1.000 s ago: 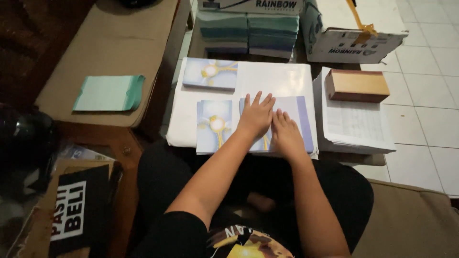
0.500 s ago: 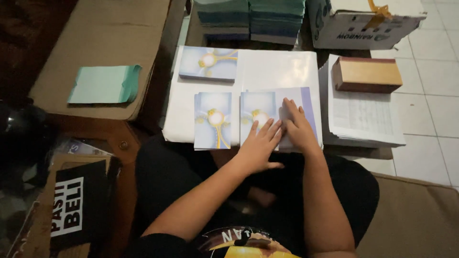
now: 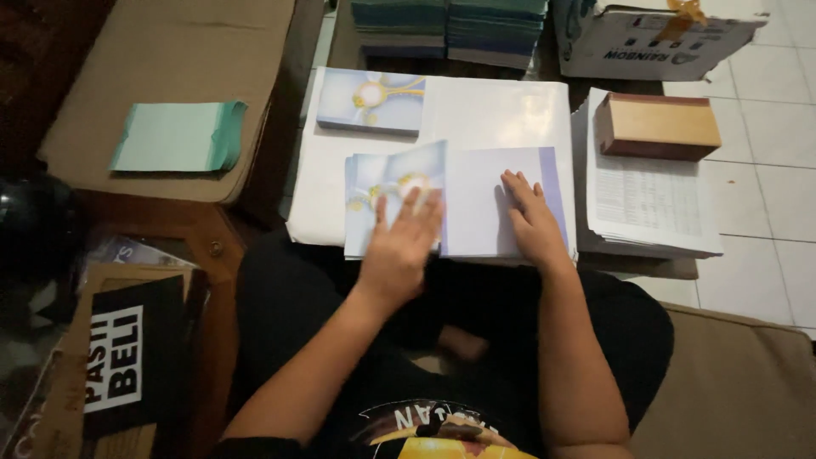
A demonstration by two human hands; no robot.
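A printed card sheet (image 3: 476, 200) with a pale blue and gold flower design lies on a white paper stack (image 3: 501, 110) in front of me. Its left panel (image 3: 387, 183) is lifted and partly folded over. My left hand (image 3: 399, 246) is flat with fingers spread, pressing on that lifted panel; it is blurred. The fingers of my right hand (image 3: 531, 221) rest spread on the sheet's plain white right part. A finished folded card pile (image 3: 370, 100) with the same design sits further back on the white stack.
A brown box (image 3: 659, 126) rests on a pile of printed sheets (image 3: 650, 208) at right. Stacks of teal paper (image 3: 450, 25) and a white carton (image 3: 654, 38) stand behind. A green envelope pile (image 3: 174, 136) lies on a cardboard box (image 3: 153, 59) at left.
Both hands slid from the sheet's middle toward me. The left hand then went left and lifted the printed left panel over, while the right hand stayed on the right part.
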